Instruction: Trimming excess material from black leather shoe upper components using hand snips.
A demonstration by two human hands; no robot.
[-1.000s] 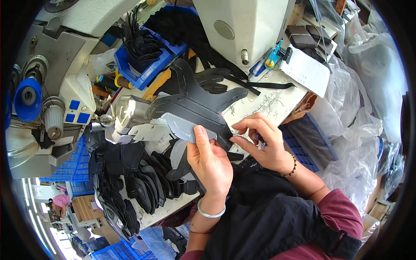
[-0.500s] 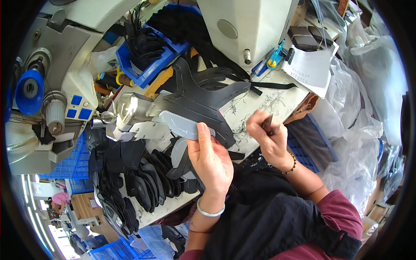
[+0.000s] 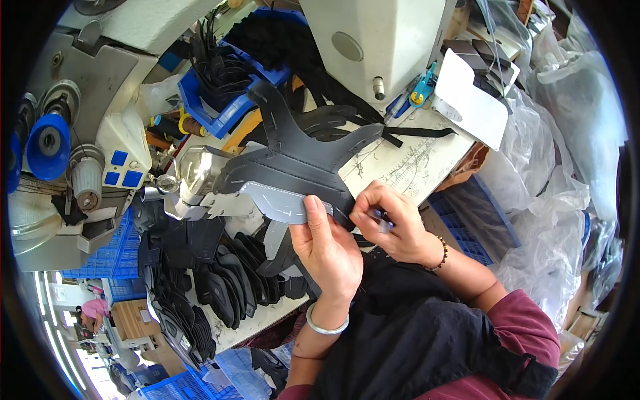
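Observation:
My left hand is closed on a black, branching stitched piece, with the thumb pressed on its front edge. A grey panel with a pale stitched line lies along that edge, next to my thumb. My right hand is beside the piece's right end, its fingers curled round a small tool, mostly hidden, with a shiny bluish bit showing. Whether the fingertips touch the piece's edge I cannot tell. Behind the piece's left end stands the sewing machine's metal arm.
Stacked black cut pieces lie on the table at left. Blue bins of black parts stand at the back. Yellow-and-blue snips lie near a white paper sheet. Clear plastic bags hang at right. A person in pink is far left.
My right hand has moved left and down to the piece's right end. The black piece has tilted slightly in my left hand. The paper sheet's corner has lifted.

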